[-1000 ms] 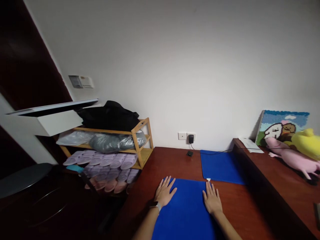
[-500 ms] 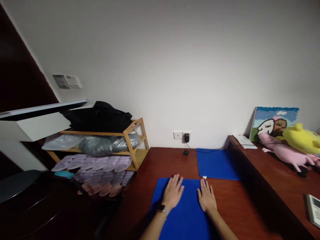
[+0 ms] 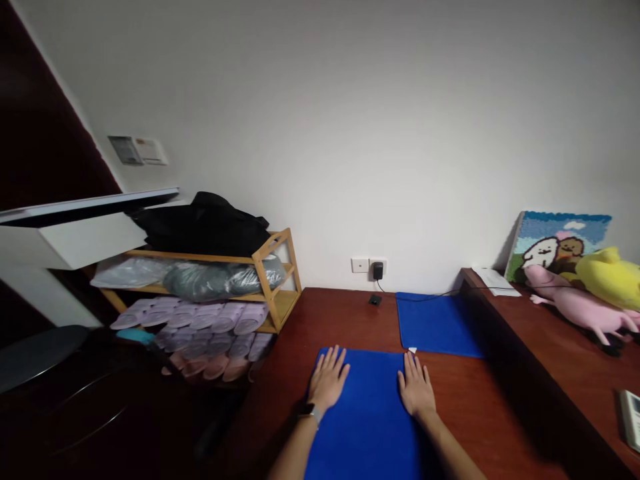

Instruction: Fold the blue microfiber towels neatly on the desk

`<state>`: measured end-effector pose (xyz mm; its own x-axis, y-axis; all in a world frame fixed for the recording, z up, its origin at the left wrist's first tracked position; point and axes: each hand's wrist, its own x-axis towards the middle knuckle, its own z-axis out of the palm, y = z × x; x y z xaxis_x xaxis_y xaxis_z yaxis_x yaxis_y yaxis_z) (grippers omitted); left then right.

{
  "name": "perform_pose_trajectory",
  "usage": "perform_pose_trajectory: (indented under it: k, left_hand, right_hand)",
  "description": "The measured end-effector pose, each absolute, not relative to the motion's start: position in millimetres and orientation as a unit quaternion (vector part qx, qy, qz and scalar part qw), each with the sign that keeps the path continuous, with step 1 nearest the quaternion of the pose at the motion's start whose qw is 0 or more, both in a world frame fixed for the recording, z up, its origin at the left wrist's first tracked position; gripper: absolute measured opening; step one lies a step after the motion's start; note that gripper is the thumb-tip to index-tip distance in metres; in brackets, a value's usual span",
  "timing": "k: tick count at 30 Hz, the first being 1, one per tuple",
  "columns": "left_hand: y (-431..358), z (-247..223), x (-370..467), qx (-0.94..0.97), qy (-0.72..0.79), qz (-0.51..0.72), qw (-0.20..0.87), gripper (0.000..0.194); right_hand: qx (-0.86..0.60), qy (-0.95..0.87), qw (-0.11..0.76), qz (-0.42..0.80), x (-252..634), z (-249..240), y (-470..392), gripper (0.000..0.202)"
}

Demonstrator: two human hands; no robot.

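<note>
A blue cloth (image 3: pixel 367 413) lies flat on the reddish-brown wooden table (image 3: pixel 345 320). My left hand (image 3: pixel 327 381), with a watch (image 3: pixel 309 411) on its wrist, rests palm down on the cloth's far left corner, fingers stretched out. On the far right corner, my right hand (image 3: pixel 417 387) lies flat too, its fingers extended and partly over the cloth's right edge. Neither hand grips anything. Behind the right hand is a second blue cloth (image 3: pixel 440 327), spread against the raised side counter, with a small white tag (image 3: pixel 412 350) at its near edge.
A black adapter (image 3: pixel 378 270) sits in the wall socket; its cable runs right. A small black object (image 3: pixel 375 300) lies beneath. Plush toys (image 3: pixel 583 310), a dog picture (image 3: pixel 560 243) and a calculator-like device (image 3: pixel 631 420) are on the right counter. A wooden shoe rack (image 3: pixel 270 303) holds slippers at left.
My left hand has slid left across the cloth to its left edge. The right hand stays at the right corner. The view has shifted slightly.
</note>
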<state>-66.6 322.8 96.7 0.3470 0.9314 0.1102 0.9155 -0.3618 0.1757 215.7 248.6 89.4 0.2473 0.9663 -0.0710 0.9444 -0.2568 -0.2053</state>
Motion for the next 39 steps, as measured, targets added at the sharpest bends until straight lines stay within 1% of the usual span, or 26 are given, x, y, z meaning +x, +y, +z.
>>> perform_pose_trajectory:
  k: [4, 7, 12, 14, 19, 21, 23, 26, 30, 33, 37, 39]
  left_hand:
    - [336, 96, -95, 0.797, 0.597, 0.088, 0.022, 0.065]
    - [337, 99, -96, 0.794, 0.601, 0.088, 0.021, 0.064]
    - [326, 113, -85, 0.791, 0.603, 0.101, 0.015, 0.068]
    - [315, 116, -62, 0.81, 0.575, 0.114, 0.023, 0.069]
    - [277, 106, 40, 0.899, 0.404, 0.152, 0.076, 0.061]
    - [267, 100, 71, 0.896, 0.402, 0.159, 0.098, 0.061]
    - [264, 96, 80, 0.888, 0.419, 0.153, 0.112, 0.062]
    - [272, 96, 48, 0.877, 0.45, 0.132, 0.103, 0.065]
    - [293, 96, -43, 0.821, 0.561, 0.093, 0.05, 0.072]
    - [303, 96, -97, 0.785, 0.613, 0.089, 0.016, 0.073]
    - [302, 98, -121, 0.778, 0.621, 0.09, 0.019, 0.071]
    - [296, 101, -120, 0.775, 0.624, 0.096, 0.016, 0.07]
  right_hand:
    - [-0.788, -0.604, 0.049, 0.105, 214, 95, 255, 0.07]
    - [-0.792, -0.597, 0.044, 0.116, 214, 100, 256, 0.069]
    - [-0.786, -0.605, 0.066, 0.114, 215, 96, 245, 0.071]
    - [-0.782, -0.61, 0.065, 0.109, 215, 93, 242, 0.072]
    - [-0.779, -0.618, 0.049, 0.095, 216, 94, 239, 0.069]
    - [-0.773, -0.626, 0.038, 0.094, 217, 96, 239, 0.067]
    - [-0.773, -0.627, 0.034, 0.092, 217, 96, 239, 0.067]
    - [-0.783, -0.614, 0.037, 0.091, 217, 94, 239, 0.068]
    - [-0.788, -0.606, 0.044, 0.094, 215, 91, 242, 0.07]
    - [-0.783, -0.616, 0.03, 0.087, 213, 98, 247, 0.07]
    - [-0.78, -0.621, 0.013, 0.083, 210, 112, 246, 0.069]
    - [-0.783, -0.616, 0.03, 0.081, 208, 113, 237, 0.068]
